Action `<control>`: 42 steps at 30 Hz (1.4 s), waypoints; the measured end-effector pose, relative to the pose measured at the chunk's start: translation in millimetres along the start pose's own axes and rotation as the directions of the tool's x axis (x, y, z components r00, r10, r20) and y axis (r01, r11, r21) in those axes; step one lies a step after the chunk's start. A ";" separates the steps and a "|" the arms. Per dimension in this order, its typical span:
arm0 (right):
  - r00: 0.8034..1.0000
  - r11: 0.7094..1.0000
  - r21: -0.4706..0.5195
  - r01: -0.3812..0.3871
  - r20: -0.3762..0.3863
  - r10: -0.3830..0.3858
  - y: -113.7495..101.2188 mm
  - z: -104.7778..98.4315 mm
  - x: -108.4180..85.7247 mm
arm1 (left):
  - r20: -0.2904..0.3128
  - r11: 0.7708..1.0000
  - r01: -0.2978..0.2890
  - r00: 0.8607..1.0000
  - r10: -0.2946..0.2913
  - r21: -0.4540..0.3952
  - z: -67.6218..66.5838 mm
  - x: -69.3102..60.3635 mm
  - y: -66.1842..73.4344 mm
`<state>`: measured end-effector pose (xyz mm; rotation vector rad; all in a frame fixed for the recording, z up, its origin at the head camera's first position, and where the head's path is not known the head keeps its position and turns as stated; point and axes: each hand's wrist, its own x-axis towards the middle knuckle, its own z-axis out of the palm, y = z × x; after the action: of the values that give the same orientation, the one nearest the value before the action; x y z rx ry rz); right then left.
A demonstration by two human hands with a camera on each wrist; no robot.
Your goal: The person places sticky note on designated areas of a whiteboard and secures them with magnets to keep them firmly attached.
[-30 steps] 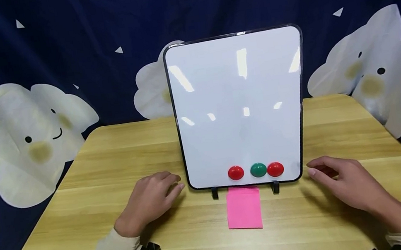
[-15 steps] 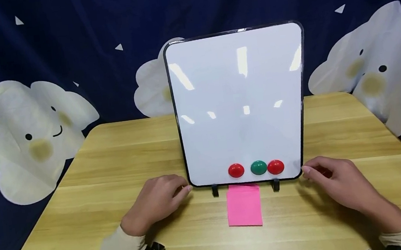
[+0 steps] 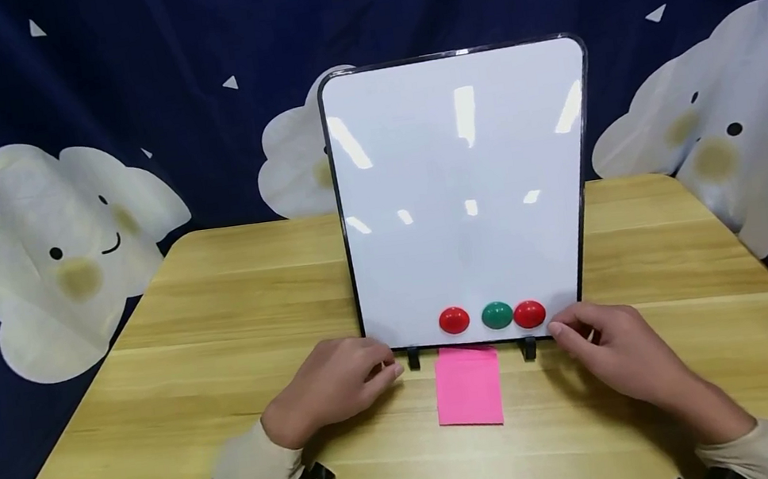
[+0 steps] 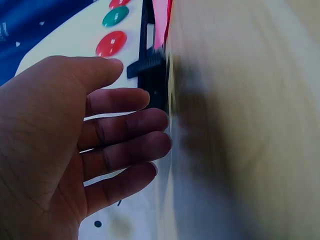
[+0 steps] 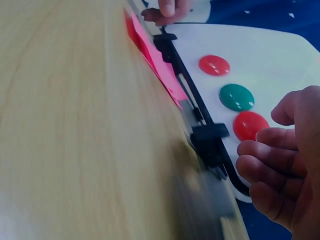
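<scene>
A white magnetic board (image 3: 416,267) with a black frame stands upright on the table. Along its lower edge sit a red magnet (image 3: 454,320), a green magnet (image 3: 497,315) and another red magnet (image 3: 530,314). My left hand (image 3: 340,381) is in front of the board's lower left corner, its fingers loosely bent around nothing. At the lower right corner is my right hand (image 3: 624,350), thumb tip close to the right-hand red magnet; in the right wrist view its fingers (image 5: 272,155) hold nothing. Whether either hand touches the board cannot be told.
Pink sticky notes (image 3: 467,385) lie on the wooden table (image 3: 180,392) below the board. Two black stand feet, left (image 3: 414,359) and right (image 3: 529,349), jut out under the frame. Behind hangs a dark blue curtain (image 3: 187,40) with cloud prints.
Both hands have moved inward, the left to the right and the right to the left, and now overlap the board's lower corners in the head view. The magnets keep their places on the board.
</scene>
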<state>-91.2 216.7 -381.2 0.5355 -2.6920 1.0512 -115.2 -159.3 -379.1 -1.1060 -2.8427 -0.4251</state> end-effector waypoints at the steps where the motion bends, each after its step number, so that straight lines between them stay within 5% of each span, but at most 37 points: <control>1: 1.000 1.000 0.001 0.013 0.005 -0.013 -1.8 2.0 1.1 | 0.010 1.000 -0.005 1.000 0.005 -0.008 0.4 0.5 1.4; 7: 0.998 0.999 0.015 0.031 0.055 -0.031 -10.8 11.8 4.7 | 0.014 1.000 -0.024 1.000 0.024 -0.009 -0.4 4.9 8.4; 22: 0.969 0.994 -0.007 0.109 0.222 -0.105 -33.2 42.8 16.3 | 0.064 0.984 -0.175 0.983 0.172 0.035 11.7 32.7 34.5; 31: 0.962 0.996 0.007 0.085 0.259 -0.084 -35.2 47.7 15.1 | 0.056 0.983 -0.161 0.986 0.157 0.083 15.8 36.5 39.3; 42: 0.950 0.991 -0.009 0.131 0.287 -0.123 -34.3 54.5 13.4 | 0.130 0.987 -0.120 0.986 0.105 0.109 17.9 35.3 44.3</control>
<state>-92.6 152.6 -395.6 0.9075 -2.8629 0.9652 -110.9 -100.1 -380.4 -1.3051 -2.8467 -0.1864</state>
